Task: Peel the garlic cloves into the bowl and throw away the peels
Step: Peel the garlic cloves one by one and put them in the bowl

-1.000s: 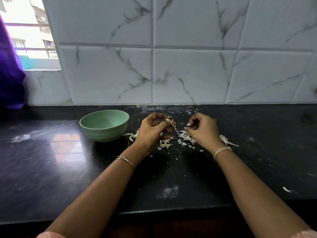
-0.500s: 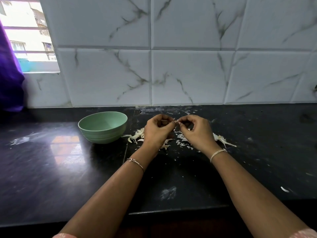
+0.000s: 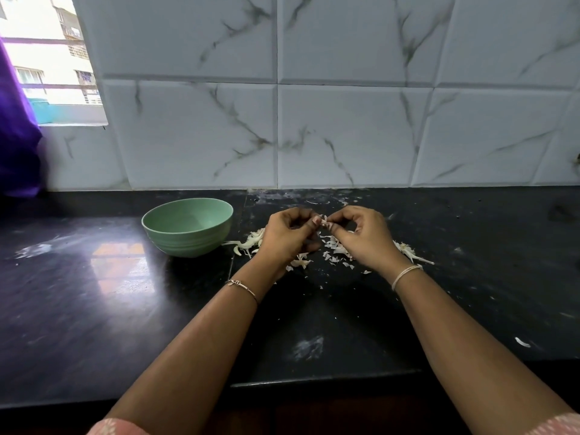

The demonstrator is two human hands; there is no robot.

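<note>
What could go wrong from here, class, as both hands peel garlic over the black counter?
1. The left hand and right hand pinch the small pale garlic clove above the black counter, not over the pale green round bowl standing to their left; a slipped clove would probably land among the white papery peels.
2. Some peels lie beside the bowl and might get swept in.

A pale green bowl (image 3: 187, 226) and whitish peels (image 3: 337, 248) lie on a glossy black counter (image 3: 94, 309) with pale smudges, the far wall tiles (image 3: 345, 133) are white with grey marble veins, and purple cloth (image 3: 17, 136) hangs far left.
</note>
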